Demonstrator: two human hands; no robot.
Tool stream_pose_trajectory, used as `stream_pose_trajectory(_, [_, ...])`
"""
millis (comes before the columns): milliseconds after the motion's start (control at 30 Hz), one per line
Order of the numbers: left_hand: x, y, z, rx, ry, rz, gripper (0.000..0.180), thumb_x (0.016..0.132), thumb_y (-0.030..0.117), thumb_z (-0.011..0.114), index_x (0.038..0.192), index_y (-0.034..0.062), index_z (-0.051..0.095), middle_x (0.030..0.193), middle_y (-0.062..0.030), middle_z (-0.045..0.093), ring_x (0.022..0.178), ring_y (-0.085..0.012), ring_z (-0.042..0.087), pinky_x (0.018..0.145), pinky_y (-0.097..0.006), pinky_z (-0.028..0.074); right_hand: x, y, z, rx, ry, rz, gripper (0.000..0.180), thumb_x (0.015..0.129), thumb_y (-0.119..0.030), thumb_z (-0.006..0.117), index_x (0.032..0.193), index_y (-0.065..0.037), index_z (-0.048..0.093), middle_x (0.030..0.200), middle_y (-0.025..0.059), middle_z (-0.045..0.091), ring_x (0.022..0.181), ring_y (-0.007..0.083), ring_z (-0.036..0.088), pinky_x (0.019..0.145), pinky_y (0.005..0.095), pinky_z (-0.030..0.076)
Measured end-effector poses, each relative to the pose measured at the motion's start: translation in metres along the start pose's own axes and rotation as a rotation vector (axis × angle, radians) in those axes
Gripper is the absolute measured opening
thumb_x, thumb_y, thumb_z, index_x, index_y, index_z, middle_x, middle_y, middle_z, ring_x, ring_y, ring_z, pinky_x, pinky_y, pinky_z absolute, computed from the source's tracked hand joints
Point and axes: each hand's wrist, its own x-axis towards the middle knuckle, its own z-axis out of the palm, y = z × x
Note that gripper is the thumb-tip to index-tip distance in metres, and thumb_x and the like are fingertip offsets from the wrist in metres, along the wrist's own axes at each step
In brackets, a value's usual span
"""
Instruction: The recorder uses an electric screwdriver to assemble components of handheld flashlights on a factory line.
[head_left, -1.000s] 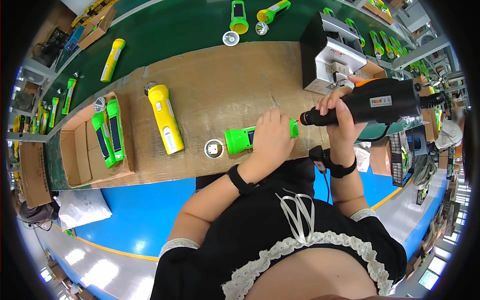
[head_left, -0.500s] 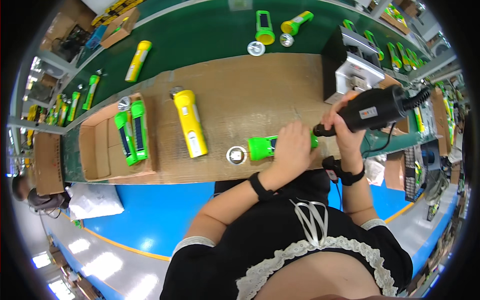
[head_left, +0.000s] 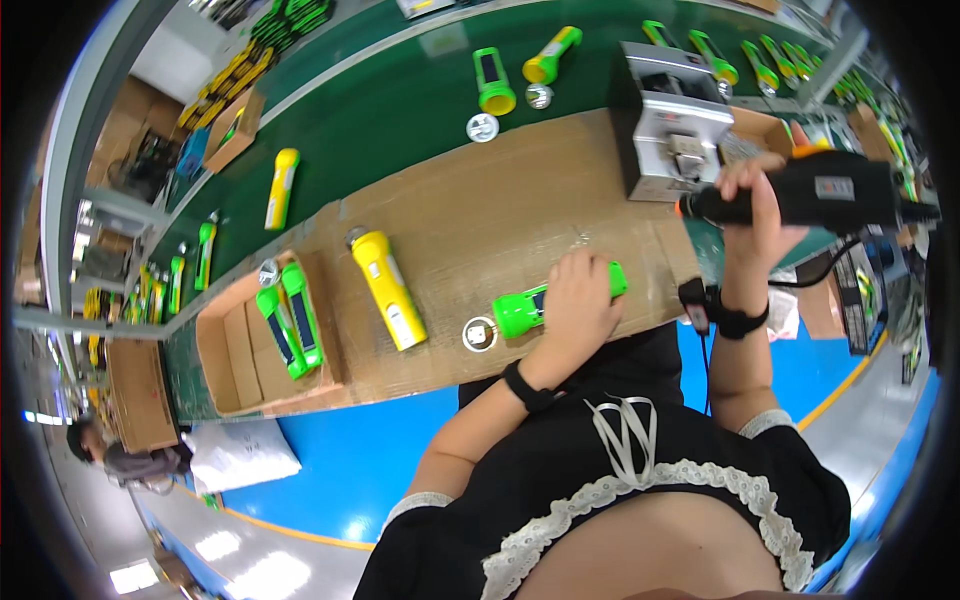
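My left hand [head_left: 583, 303] presses a green flashlight [head_left: 517, 314] onto the cardboard, its fingers wrapped over the body. Beside the open end of that flashlight lies a round reflector piece [head_left: 480, 334] with a white part in its middle. My right hand [head_left: 757, 205] grips a black electric screwdriver [head_left: 830, 190] lying roughly level, its tip pointing left. That tip is just below the front of a silver and black metal box [head_left: 672, 125], off the cardboard surface. Further left, a yellow flashlight [head_left: 388, 290] rests on the cardboard sheet [head_left: 500, 205].
At the left an open carton [head_left: 235, 350] holds two green flashlights [head_left: 290, 320]. More flashlights lie on the green bench [head_left: 380, 120], including a yellow one [head_left: 282, 188] and a green one [head_left: 494, 82] near a loose reflector [head_left: 482, 128]. A cord hangs from my right wrist. A person [head_left: 120, 455] is at far left.
My right hand has carried the screwdriver away from the green flashlight, rightward toward the metal box. My left hand stays on the flashlight. The whole view has turned somewhat.
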Motion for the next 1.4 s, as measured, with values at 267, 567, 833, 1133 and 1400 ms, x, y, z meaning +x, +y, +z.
stream_pose_trajectory(267, [-0.031,-0.014,-0.067,-0.038,0.065,0.004,0.05,0.066,0.015,0.076,0.111,0.0046,0.055,0.106,-0.016,0.053,0.101,-0.0348,0.05,0.087,-0.042,0.041,0.031,0.025,-0.025,-0.233,0.147,-0.101,0.049,0.08,0.004,0.058,0.125,0.011,0.039,0.071,0.0069,0.06,0.062,0.0121,0.059,0.063,0.0252,0.049])
stream_pose_trajectory(567, [-0.055,-0.044,-0.061,0.011,-0.024,-0.167,0.052,0.066,0.018,0.076,0.11,0.0013,0.054,0.101,-0.0164,0.052,0.098,-0.0344,0.05,0.083,-0.043,0.041,0.048,0.032,-0.019,-0.445,0.002,0.089,0.043,0.079,0.0,0.058,0.12,0.005,0.044,0.065,0.0051,0.057,0.059,0.0121,0.055,0.06,0.0256,0.045])
stream_pose_trajectory(833, [-0.044,-0.04,-0.041,-0.024,0.088,-0.132,0.047,0.07,0.018,0.075,0.11,0.0009,0.056,0.102,-0.0214,0.05,0.095,-0.0379,0.049,0.082,-0.043,0.041,0.001,0.005,0.004,0.081,-0.066,0.354,0.048,0.079,-0.006,0.058,0.122,0.001,0.04,0.067,0.0077,0.048,0.054,0.0166,0.05,0.056,0.0332,0.045])
stream_pose_trajectory(1133, [-0.039,-0.039,-0.036,0.009,0.187,-0.169,0.049,0.066,0.018,0.077,0.109,0.0051,0.057,0.102,-0.0206,0.049,0.095,-0.0367,0.048,0.081,-0.043,0.04,-0.082,-0.015,0.061,0.246,-0.282,0.308,0.058,0.085,-0.009,0.059,0.13,-0.006,0.023,0.078,0.0077,0.05,0.066,0.0176,0.054,0.07,0.0371,0.048])
stream_pose_trajectory(1400, [-0.042,-0.037,-0.032,-0.025,0.218,-0.191,0.049,0.064,0.017,0.078,0.108,0.0065,0.057,0.101,-0.0195,0.048,0.095,-0.0363,0.048,0.08,-0.043,0.04,-0.094,-0.008,0.07,0.237,-0.296,0.331,0.056,0.085,-0.006,0.057,0.129,-0.006,0.023,0.078,0.0077,0.05,0.066,0.0172,0.053,0.071,0.0372,0.048])
